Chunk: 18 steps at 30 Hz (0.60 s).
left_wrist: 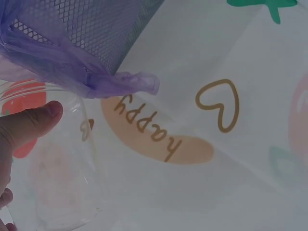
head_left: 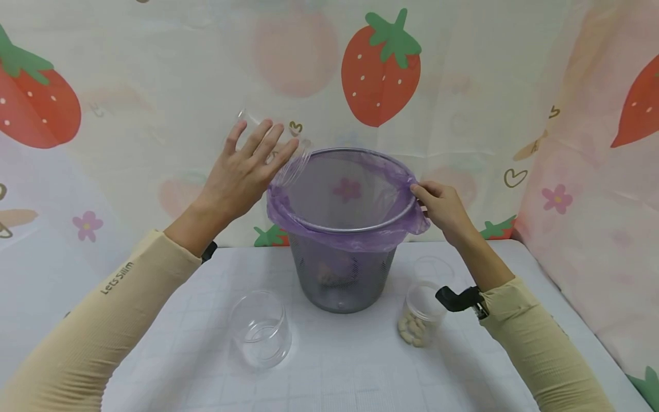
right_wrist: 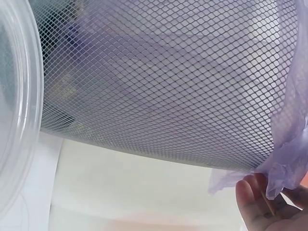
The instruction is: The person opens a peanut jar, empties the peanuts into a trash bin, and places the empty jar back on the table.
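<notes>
Gripping a tilted jar (left_wrist: 67, 163) by the bin's (head_left: 342, 280) left rim, the left hand (head_left: 244, 166) could drop it if its splayed grip slips; the right hand (head_left: 441, 206) pinches the bag (head_left: 340, 239) at right.

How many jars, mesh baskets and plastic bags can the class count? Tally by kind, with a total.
Clear jars: 3 (one in the left hand, one standing at left, one holding beige pieces)
Mesh basket: 1
Purple plastic bag: 1
Total: 5

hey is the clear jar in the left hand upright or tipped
Tipped: in the head view, the jar slants, threaded mouth down toward the mesh bin.
</notes>
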Each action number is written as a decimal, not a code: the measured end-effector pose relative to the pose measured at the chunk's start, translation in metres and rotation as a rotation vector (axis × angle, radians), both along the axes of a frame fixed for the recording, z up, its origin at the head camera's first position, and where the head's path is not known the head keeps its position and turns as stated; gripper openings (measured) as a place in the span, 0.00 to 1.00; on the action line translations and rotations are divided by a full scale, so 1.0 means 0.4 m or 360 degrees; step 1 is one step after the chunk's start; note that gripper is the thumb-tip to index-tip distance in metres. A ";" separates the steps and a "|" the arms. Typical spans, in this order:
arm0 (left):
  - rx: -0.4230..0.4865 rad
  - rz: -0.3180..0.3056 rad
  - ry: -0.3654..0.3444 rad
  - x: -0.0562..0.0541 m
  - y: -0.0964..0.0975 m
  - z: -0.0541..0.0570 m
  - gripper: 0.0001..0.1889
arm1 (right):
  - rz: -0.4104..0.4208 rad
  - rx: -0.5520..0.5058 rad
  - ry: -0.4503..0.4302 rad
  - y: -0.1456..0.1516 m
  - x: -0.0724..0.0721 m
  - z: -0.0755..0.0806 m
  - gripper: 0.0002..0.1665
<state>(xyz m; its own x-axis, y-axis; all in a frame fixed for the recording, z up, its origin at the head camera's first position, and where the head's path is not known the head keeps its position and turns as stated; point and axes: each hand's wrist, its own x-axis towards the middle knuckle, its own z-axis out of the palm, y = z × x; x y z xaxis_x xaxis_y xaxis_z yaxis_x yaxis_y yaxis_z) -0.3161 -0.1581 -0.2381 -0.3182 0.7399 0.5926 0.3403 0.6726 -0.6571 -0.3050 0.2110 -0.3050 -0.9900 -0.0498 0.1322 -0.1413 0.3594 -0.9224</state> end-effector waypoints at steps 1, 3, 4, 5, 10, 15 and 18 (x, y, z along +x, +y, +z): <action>0.0004 -0.0003 -0.0005 0.000 0.000 -0.001 0.38 | 0.0002 -0.0002 -0.0002 0.000 -0.001 0.000 0.29; 0.0007 0.0006 -0.0010 -0.001 -0.001 -0.002 0.37 | 0.0002 -0.0001 -0.0006 0.000 -0.001 0.000 0.30; 0.0009 0.0006 -0.0015 -0.001 -0.001 -0.002 0.38 | 0.0002 -0.0002 -0.0007 0.000 -0.001 0.000 0.30; 0.0011 0.0007 -0.0017 -0.002 -0.002 -0.003 0.38 | 0.0002 0.0000 -0.0008 -0.001 -0.002 0.000 0.30; 0.0020 -0.0007 -0.0049 -0.001 -0.004 -0.003 0.43 | -0.0003 0.0012 -0.0010 -0.003 -0.003 0.001 0.30; 0.0017 0.0009 -0.0079 0.003 -0.007 -0.003 0.43 | -0.0008 0.0024 -0.0017 -0.005 -0.003 0.002 0.30; 0.0023 0.0024 -0.0095 0.004 -0.008 -0.004 0.44 | -0.0003 0.0020 -0.0018 -0.005 -0.003 0.002 0.30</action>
<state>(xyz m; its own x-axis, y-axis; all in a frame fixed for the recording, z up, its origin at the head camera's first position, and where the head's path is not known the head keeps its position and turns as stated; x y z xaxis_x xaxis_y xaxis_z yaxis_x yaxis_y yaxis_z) -0.3143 -0.1615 -0.2399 -0.3644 0.7265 0.5826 0.3683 0.6871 -0.6263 -0.3061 0.2091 -0.3041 -0.9915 -0.0495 0.1202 -0.1299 0.3709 -0.9195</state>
